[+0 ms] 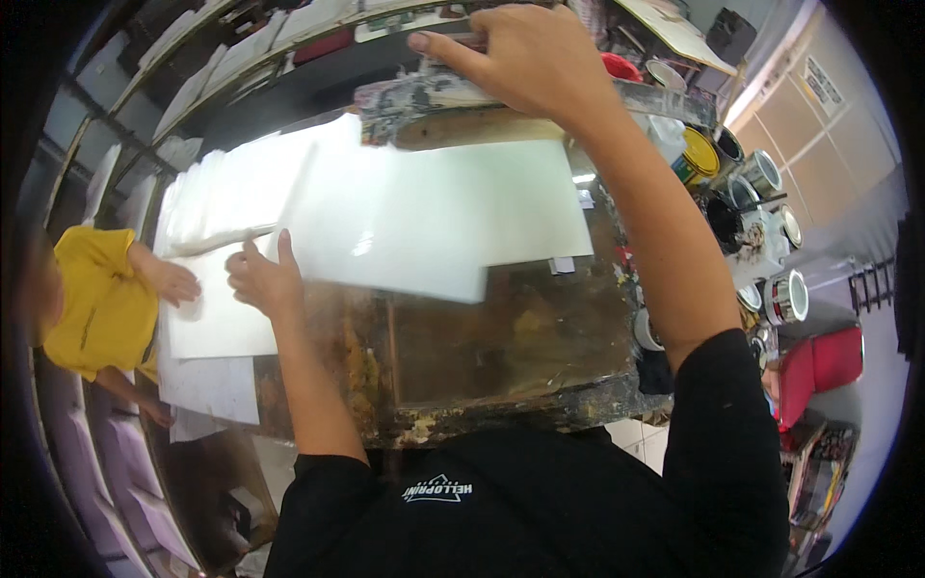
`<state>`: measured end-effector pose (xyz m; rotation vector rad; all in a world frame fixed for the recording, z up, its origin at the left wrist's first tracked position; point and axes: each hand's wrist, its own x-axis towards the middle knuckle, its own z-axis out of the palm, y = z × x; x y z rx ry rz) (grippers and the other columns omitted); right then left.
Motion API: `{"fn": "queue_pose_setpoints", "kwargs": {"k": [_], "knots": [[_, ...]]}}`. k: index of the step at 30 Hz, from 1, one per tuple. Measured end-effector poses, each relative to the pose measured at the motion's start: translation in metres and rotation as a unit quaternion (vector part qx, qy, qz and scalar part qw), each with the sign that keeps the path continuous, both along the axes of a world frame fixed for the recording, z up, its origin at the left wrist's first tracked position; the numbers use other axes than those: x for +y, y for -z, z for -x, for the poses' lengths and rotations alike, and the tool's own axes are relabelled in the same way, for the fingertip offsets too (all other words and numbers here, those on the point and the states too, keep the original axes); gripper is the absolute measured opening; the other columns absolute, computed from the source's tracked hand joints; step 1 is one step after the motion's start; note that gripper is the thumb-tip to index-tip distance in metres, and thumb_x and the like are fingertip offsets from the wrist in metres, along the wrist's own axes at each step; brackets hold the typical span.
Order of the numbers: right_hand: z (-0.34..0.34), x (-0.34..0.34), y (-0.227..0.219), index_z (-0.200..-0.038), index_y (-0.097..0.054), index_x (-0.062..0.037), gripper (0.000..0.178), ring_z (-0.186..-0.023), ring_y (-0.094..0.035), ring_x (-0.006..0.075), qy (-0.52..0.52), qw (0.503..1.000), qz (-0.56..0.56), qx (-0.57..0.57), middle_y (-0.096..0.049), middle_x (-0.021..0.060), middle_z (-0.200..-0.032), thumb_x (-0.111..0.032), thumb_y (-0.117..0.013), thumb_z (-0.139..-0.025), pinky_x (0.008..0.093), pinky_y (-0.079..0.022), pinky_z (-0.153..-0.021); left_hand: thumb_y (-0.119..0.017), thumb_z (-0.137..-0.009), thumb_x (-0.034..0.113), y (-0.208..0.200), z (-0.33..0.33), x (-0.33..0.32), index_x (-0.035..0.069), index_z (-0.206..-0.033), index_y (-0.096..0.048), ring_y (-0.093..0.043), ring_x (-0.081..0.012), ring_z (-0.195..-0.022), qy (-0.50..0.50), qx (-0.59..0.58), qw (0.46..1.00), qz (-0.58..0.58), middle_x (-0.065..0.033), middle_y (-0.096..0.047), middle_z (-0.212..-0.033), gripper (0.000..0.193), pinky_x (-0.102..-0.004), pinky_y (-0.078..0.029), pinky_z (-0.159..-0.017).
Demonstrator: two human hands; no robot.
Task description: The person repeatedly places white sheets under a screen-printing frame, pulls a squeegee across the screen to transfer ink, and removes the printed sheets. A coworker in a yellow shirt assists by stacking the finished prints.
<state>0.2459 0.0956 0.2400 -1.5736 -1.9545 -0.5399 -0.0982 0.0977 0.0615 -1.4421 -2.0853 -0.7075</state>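
My left hand (pixel 267 281) is over the left part of the table, thumb and index finger apart, with nothing visible between them. Close to its thumb is the lower left corner of a white sheet (pixel 414 226), whose near edge is blurred by motion. Another pale sheet (pixel 535 207) lies partly beneath it. At the far side, my right hand (pixel 530 60) is raised above a paint-stained wooden frame bar (pixel 482 127). Its thumb stretches left and its other fingers bend around something near the upper edge, which I cannot make out.
A stack of white sheets (pixel 226 197) lies at the table's left. Beside it stands a person in a yellow shirt (pixel 101 299), one hand (pixel 175 281) near the sheets. Several paint cans (pixel 785 296) line the right side, with a red chair (pixel 819 371) beyond. Shelving (pixel 125 482) stands left.
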Motion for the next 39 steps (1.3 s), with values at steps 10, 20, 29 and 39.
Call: {"fn": "queue_pose_setpoints", "kwargs": {"k": [10,20,29,39], "knots": [[-0.002,0.026,-0.03,-0.064,-0.068,0.0061,0.088,-0.066,-0.069,0.0403,-0.007,1.0,0.009,0.015,-0.065,0.0241,-0.063,-0.069,-0.042,-0.099,0.049,-0.055,-0.065,-0.042,-0.107,0.051,0.099,-0.275,-0.059,0.004,-0.159,-0.038,-0.024,-0.0368,-0.157,0.54,-0.029,0.8,0.26,-0.0165,-0.031,-0.168,0.071,-0.0625,-0.007,-0.126],[-0.003,0.014,-0.045,-0.082,-0.076,0.0072,0.084,-0.089,-0.073,0.0418,0.026,0.999,0.03,0.033,-0.074,0.0277,-0.088,-0.066,-0.04,-0.101,0.0511,-0.058,-0.082,-0.032,-0.112,0.036,0.116,-0.299,-0.061,-0.002,-0.157,-0.037,-0.022,-0.038,-0.157,0.529,-0.027,0.805,0.268,-0.0173,-0.029,-0.169,0.06,-0.0633,-0.008,-0.126],[-0.001,0.021,-0.055,-0.083,-0.077,0.0058,0.084,-0.088,-0.073,0.041,-0.009,0.994,0.109,0.032,-0.074,0.0278,-0.088,-0.067,-0.04,-0.101,0.0509,-0.058,-0.081,-0.035,-0.111,0.037,0.101,-0.298,-0.063,0.003,-0.157,-0.042,-0.027,-0.0424,-0.155,0.502,-0.023,0.837,0.217,-0.0159,-0.036,-0.166,0.057,-0.0699,-0.005,-0.123],[0.007,0.019,-0.068,-0.08,-0.076,0.0062,0.089,-0.086,-0.073,0.0425,0.064,0.985,0.153,0.038,-0.073,0.0288,-0.085,-0.071,-0.037,-0.101,0.0503,-0.058,-0.08,-0.044,-0.108,0.039,0.105,-0.243,-0.058,0.017,-0.156,-0.048,-0.025,-0.0472,-0.154,0.542,0.01,0.801,0.254,-0.0134,-0.036,-0.167,0.053,-0.0745,-0.008,-0.12]]}}
